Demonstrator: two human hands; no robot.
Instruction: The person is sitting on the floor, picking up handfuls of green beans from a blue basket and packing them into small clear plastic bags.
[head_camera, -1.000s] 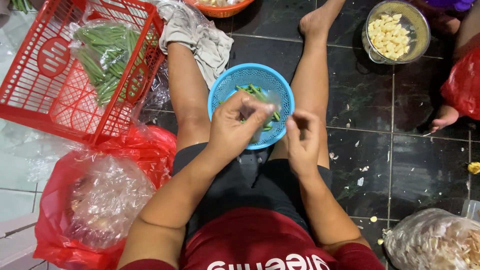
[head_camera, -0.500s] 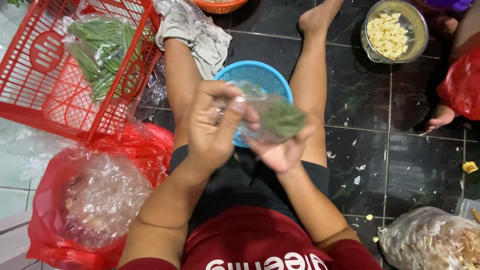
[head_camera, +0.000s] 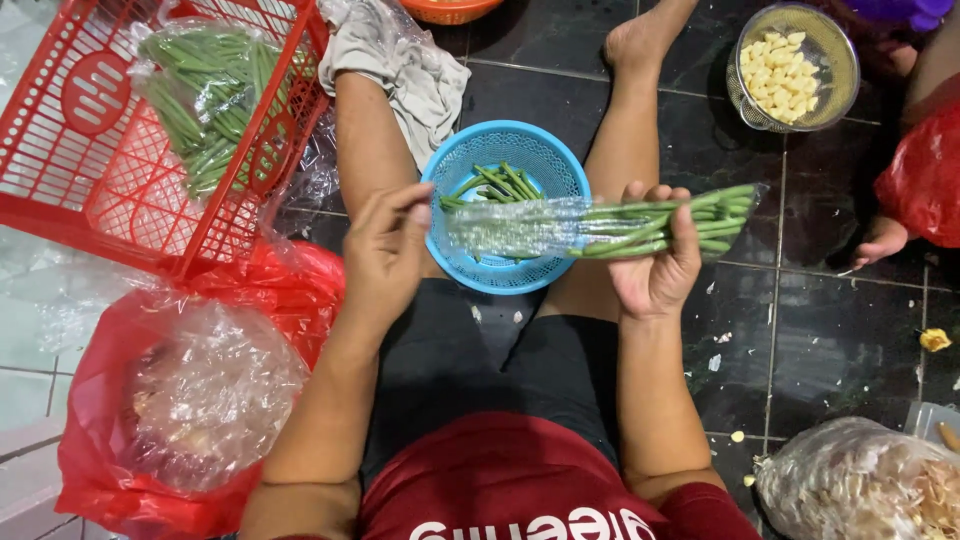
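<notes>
My right hand (head_camera: 655, 262) grips a clear plastic bag of long green beans (head_camera: 640, 222), held flat across above my lap. My left hand (head_camera: 385, 255) pinches the open, empty end of that bag (head_camera: 480, 228) with thumb and fingers. Under the bag, between my legs, stands a blue plastic strainer bowl (head_camera: 460, 160) with a few green beans (head_camera: 500, 182) in it. I sit on a dark tiled floor with my legs stretched forward.
A tilted red plastic basket (head_camera: 90, 150) at left holds another bag of green beans (head_camera: 205, 100). A red bag with clear plastic (head_camera: 170, 400) lies lower left. A grey cloth (head_camera: 400, 70) drapes my left leg. A metal strainer of pale pieces (head_camera: 790, 65) and another person's foot (head_camera: 880, 240) are at right.
The bag of beans, bunched between both hands half a second ago, is now stretched out sideways; my right hand moved right with the beans and my left hand holds the bag's mouth.
</notes>
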